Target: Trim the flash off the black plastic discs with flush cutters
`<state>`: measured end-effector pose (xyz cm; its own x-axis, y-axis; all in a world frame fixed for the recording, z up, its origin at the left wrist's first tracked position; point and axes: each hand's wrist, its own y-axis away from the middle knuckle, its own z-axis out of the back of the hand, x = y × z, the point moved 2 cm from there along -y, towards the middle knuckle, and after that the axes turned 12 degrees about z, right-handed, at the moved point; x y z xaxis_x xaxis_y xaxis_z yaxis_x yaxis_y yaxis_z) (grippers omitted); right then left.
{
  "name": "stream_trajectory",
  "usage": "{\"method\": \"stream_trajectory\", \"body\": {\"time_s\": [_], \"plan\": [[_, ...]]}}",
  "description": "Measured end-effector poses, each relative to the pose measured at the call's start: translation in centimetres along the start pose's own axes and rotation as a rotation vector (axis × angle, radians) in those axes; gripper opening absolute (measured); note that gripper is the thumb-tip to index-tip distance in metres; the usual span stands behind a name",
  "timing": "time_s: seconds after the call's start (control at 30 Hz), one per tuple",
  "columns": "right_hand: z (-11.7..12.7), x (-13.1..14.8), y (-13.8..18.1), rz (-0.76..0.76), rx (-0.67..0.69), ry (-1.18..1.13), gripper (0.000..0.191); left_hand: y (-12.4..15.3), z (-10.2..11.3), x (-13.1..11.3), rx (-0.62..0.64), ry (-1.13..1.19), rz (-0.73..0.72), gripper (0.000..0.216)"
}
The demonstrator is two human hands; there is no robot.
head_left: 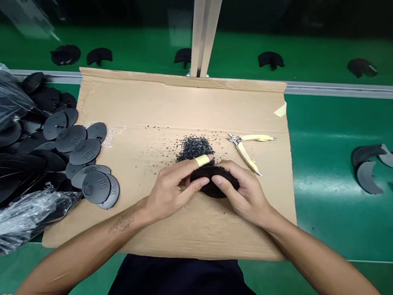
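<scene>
Between my two hands is a dark plastic disc [218, 187], held over the cardboard sheet [159, 98]. My left hand [172, 185] grips its left side with the thumb on the near face; yellow tape wraps the index finger, which stretches past the far edge. Around the right side closes my right hand [245, 192], thumb pressed on the near face. Just beyond the disc lies a heap of tiny black plastic bits [193, 147]. Nippers with pale yellow handles [247, 152] rest spread apart to the right of the heap.
On the left, many black oval discs [85, 151] spill from a clear plastic bag [4, 223]. Curved black pieces [368, 177] lie on the green surface [318, 124] at right. A metal post [205, 23] rises behind the cardboard, with several black parts [271, 60] on the belt beyond.
</scene>
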<state>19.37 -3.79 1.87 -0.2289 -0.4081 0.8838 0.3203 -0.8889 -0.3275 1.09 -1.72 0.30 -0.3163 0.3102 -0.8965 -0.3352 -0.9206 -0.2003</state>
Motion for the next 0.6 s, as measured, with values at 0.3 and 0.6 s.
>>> {"method": "stream_trajectory", "body": {"time_s": [0.3,0.6], "plan": [[0.07,-0.12,0.18,0.044,-0.001,0.029,0.019,-0.03,-0.22,0.33,0.034,0.028,0.034,0.033],[-0.02,-0.18,0.22,0.096,0.007,0.032,0.017,0.26,-0.3,0.2,0.013,0.028,0.024,0.033]]}}
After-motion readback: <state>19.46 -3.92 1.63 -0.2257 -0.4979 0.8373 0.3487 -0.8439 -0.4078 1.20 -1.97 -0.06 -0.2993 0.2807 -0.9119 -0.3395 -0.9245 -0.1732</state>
